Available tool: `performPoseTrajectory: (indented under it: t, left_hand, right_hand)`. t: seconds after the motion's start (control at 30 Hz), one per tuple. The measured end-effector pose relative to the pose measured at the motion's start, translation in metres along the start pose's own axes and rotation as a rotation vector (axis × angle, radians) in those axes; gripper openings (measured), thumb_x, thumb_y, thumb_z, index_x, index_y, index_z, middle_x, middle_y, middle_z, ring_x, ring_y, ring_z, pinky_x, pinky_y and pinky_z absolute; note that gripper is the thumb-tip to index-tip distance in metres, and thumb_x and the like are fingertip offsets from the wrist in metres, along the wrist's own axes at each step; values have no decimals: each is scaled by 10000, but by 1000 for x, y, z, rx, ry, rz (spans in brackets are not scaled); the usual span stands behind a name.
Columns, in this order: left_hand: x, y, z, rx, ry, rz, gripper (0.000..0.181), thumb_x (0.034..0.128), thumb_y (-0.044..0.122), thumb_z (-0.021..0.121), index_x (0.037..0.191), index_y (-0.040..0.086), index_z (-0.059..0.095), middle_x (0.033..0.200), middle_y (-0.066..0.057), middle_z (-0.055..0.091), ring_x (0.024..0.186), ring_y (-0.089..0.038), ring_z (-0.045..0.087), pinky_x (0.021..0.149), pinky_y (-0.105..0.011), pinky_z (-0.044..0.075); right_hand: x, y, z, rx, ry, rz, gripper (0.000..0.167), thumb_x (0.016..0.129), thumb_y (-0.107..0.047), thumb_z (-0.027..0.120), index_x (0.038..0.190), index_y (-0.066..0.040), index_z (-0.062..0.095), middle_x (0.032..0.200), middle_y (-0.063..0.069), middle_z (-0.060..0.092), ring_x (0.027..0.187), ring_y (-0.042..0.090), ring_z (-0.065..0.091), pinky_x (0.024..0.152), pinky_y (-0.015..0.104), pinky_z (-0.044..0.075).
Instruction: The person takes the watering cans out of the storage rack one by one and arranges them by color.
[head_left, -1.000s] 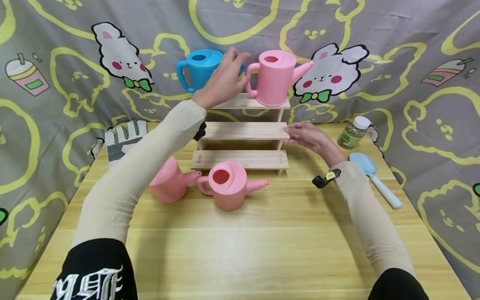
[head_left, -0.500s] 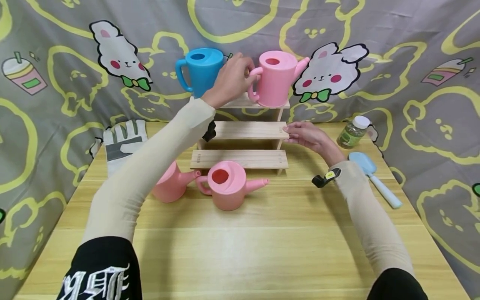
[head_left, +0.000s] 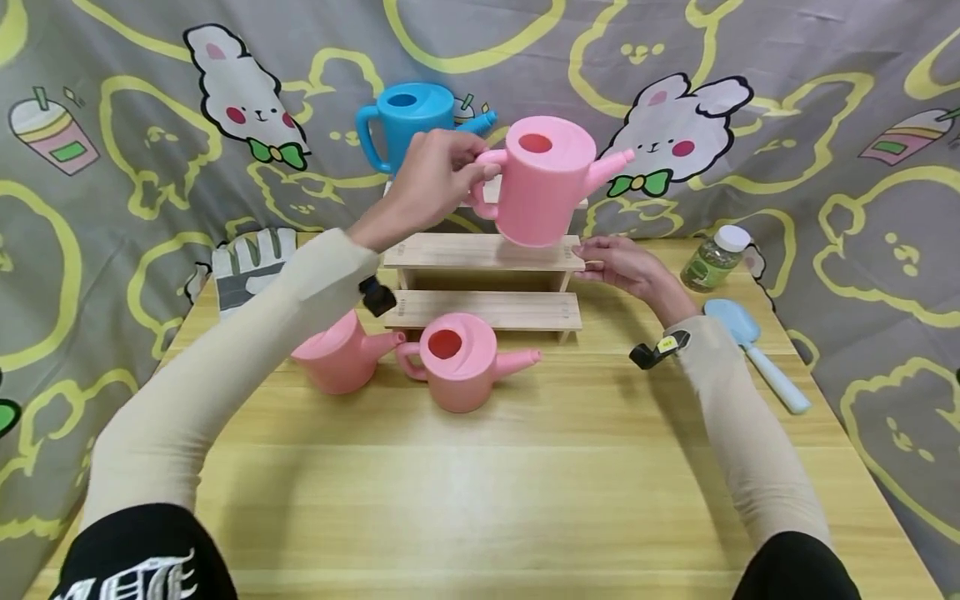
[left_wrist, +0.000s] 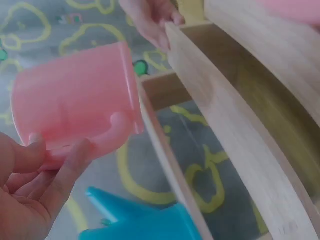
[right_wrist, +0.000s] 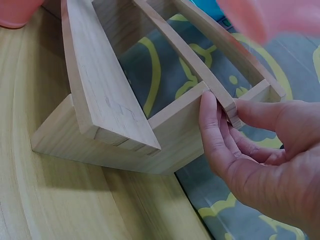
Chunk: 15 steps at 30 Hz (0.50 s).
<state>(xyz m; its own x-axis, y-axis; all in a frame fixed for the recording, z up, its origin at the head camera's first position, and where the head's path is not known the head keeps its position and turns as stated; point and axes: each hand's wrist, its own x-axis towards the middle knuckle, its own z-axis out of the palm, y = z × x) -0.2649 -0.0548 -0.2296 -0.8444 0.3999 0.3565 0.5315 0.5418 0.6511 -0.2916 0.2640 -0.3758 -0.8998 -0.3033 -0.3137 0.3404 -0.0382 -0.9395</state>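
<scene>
My left hand [head_left: 438,179] grips the handle of a pink watering can [head_left: 546,183], which hangs in the air before the top step of a wooden tiered shelf [head_left: 480,250]. In the left wrist view, thumb and fingers curl round that handle. A blue watering can [head_left: 412,125] stands on the top step at the left, partly behind the hand. My right hand [head_left: 626,267] pinches the right end of the middle step; the right wrist view shows thumb and fingers on either side of the board. Two more pink watering cans, one in the middle [head_left: 459,367] and one at left [head_left: 341,354], stand before the shelf.
A grey and white glove [head_left: 255,262] lies at the back left, partly covered by the left sleeve. To the right are a jar with a white lid [head_left: 716,258] and a light blue shovel [head_left: 757,354]. A patterned cloth hangs behind the wooden table [head_left: 480,500].
My left hand has taken hold of the pink can's handle and lifted it off the top step, forward toward me. The right hand stays on the shelf.
</scene>
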Motion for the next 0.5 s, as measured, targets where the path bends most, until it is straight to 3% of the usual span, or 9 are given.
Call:
performPoseTrajectory:
  t: [0.13, 0.27, 0.43, 0.5]
  left_hand:
    - [-34, 7, -20, -135, 29, 63, 184, 1003, 156, 699, 1104, 13, 755, 871, -115, 753, 780, -183, 769, 801, -272, 631]
    - [-74, 13, -45, -244, 1, 66, 198, 1003, 114, 703, 1161, 4, 751, 964, -125, 777, 845, -209, 788, 833, -289, 633]
    - [-127, 4, -70, -224, -74, 11, 207, 990, 114, 727, 1186, 60, 767, 1024, -85, 791, 881, -190, 786, 815, -280, 633]
    - [-148, -5, -75, -187, -103, -4, 220, 987, 92, 730, 1203, 86, 772, 1007, -48, 797, 833, -162, 773, 742, -213, 623]
  right_hand:
    - [0, 0, 0, 25, 2, -4, 82, 1068, -20, 561, 1051, 5, 637, 977, 55, 631, 823, 147, 690, 934, 314, 612]
    - [0, 1, -1, 45, -25, -17, 136, 1069, -7, 552, 1026, -42, 676, 1000, 47, 639, 836, 141, 695, 925, 308, 613]
    - [0, 1, -5, 79, -54, -15, 170, 1066, 10, 545, 1037, -71, 692, 1009, 35, 692, 857, 139, 707, 842, 258, 619]
    - [1, 1, -4, 77, -53, -3, 153, 1067, 0, 549, 1030, -57, 686, 999, 56, 701, 864, 142, 715, 835, 254, 618]
